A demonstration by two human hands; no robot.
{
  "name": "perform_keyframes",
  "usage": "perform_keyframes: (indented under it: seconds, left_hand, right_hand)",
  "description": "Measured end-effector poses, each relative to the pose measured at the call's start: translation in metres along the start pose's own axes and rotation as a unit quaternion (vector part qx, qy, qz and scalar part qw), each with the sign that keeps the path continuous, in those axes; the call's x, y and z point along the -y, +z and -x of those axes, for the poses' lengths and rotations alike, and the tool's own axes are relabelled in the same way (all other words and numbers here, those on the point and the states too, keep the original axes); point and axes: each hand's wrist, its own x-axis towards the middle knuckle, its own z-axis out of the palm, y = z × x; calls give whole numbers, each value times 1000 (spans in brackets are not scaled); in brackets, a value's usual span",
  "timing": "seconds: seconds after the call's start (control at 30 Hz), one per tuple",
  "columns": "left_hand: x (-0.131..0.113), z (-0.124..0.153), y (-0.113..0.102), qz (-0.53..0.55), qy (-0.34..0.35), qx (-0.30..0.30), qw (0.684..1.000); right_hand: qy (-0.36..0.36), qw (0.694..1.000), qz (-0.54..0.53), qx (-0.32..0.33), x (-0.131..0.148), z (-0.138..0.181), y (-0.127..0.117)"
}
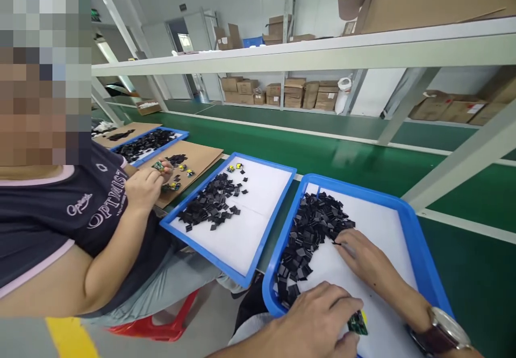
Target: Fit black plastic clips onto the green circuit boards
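Note:
In the head view my left hand (318, 317) is closed around the edge of a small green circuit board (358, 323) with a yellow part on it. It is low over the near end of the blue-rimmed tray (427, 261). My right hand (365, 258), with a watch on its wrist, pinches slim grey tweezers (347, 249). Their dark tip is beside the heap of small flat black square pieces (310, 229) on the tray's left side. Whether the tip grips a piece is too small to tell.
Left of my tray stands a second blue-rimmed tray (258, 250) with black pieces and yellow-topped parts. A co-worker (80, 229) sits at the left, holding a circuit board over cardboard (205, 156). A white shelf beam (306, 54) crosses above the table, carrying an open carton (435, 3).

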Motion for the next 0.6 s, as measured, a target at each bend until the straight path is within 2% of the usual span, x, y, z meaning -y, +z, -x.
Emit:
perform_keyframes:
  seconds: [0.07, 0.17, 0.3, 0.43, 0.6]
  left_hand:
    - [-1, 2, -6, 59, -31, -1, 998]
    - [-3, 5, -14, 133, -78, -23, 988]
    - [1, 5, -16, 193, -68, -86, 975]
    - [8, 3, -12, 185, -79, -131, 971]
    - [16, 1, -11, 146, -92, -133, 976]
  right_hand:
    - [0, 1000, -9, 4, 1, 10, -4]
    - [-14, 999, 34, 5, 3, 32, -8]
    - [-21, 997, 58, 49, 9, 52, -21]
    - [64, 992, 27, 107, 16, 42, -45]
    - [6, 987, 23, 162, 21, 23, -60]
